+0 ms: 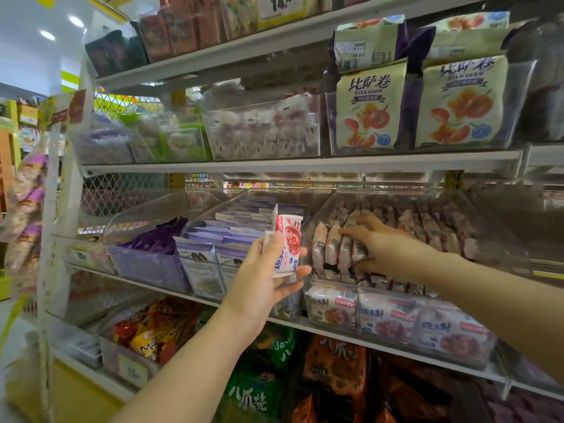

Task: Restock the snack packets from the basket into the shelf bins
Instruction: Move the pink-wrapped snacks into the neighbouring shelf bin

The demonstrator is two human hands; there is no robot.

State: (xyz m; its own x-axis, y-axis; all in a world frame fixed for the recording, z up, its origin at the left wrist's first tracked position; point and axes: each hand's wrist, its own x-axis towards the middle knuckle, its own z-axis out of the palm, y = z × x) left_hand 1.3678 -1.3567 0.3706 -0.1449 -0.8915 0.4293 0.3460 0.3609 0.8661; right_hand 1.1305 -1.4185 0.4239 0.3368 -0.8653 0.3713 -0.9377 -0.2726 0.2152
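My left hand (262,279) holds up two or three small white-and-pink snack packets (285,242) with a red picture, in front of the middle shelf. My right hand (375,242) reaches into the clear bin (488,346) to the right, its fingers pressed around a row of upright pink-white packets (332,248) of the same kind. That bin holds several rows of these packets, with more lying flat behind its front wall. The basket is not in view.
Left of that bin stand a clear bin of pale purple packets (213,239) and one of dark purple packets (155,239). The shelf above (305,163) carries bins of wrapped sweets and large pizza-roll bags (369,108). The shelf below holds orange and green bags.
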